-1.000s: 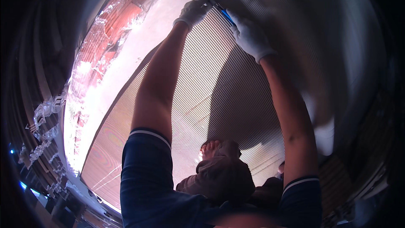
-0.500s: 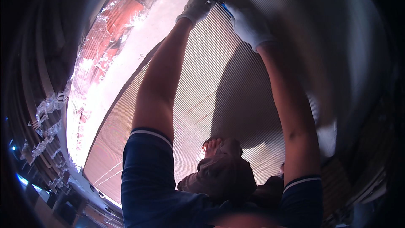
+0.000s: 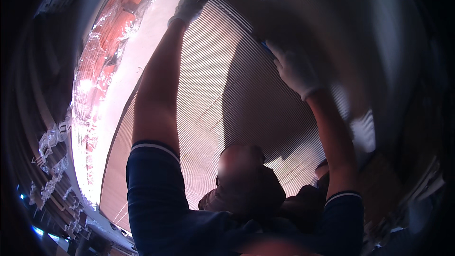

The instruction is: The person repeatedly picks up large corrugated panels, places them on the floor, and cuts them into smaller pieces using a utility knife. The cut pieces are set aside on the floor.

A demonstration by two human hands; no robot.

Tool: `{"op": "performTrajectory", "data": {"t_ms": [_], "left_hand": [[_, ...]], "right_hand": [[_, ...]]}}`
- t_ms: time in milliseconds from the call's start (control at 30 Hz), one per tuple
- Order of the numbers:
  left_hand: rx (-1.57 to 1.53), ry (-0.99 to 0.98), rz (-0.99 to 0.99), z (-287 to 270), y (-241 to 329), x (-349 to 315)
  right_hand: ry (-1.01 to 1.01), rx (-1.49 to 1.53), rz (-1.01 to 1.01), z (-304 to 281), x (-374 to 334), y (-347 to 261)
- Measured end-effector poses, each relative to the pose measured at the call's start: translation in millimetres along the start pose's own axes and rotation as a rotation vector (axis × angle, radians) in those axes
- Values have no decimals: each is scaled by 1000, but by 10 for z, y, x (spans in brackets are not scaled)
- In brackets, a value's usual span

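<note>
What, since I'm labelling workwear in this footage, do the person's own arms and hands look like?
The left hand and right hand each wear a plain whitish glove ending at the wrist. The forearms are bare. The short sleeves are dark blue, each with a thin white band near the hem. No other markings can be made out.

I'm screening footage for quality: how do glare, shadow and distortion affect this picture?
Head view: glare whites out part of the clear plastic film at left; head view: a dark shadow crosses the corrugated sheet, the gloved right hand in shade; head view: fisheye curvature and a blackened rim.
</note>
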State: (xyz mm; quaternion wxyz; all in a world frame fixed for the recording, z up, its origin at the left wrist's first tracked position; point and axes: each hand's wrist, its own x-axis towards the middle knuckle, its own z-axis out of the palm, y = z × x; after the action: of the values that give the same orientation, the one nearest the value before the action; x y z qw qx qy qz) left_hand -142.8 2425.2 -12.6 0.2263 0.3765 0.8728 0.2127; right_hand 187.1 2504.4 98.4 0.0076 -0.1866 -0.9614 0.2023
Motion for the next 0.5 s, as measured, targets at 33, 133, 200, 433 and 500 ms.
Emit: {"op": "performTrajectory", "data": {"t_ms": [33,133,200,433,500], "left_hand": [[7,-6,-12,4,-2,7],[115,-63,36,-32,-15,52],[186,-50,42,-59,13,51],[-48,495,774,822,1063,-1011],[-46,319,893,1380,1557,-1574]], "right_hand": [[-108,-11,96,-55,-193,26],[-295,-30,283,-182,-845,142],[-261,-30,280,-223,-1267,204],[-368,-59,405,-368,-2308,458],[-301,-66,322,-267,-2366,526]]}}
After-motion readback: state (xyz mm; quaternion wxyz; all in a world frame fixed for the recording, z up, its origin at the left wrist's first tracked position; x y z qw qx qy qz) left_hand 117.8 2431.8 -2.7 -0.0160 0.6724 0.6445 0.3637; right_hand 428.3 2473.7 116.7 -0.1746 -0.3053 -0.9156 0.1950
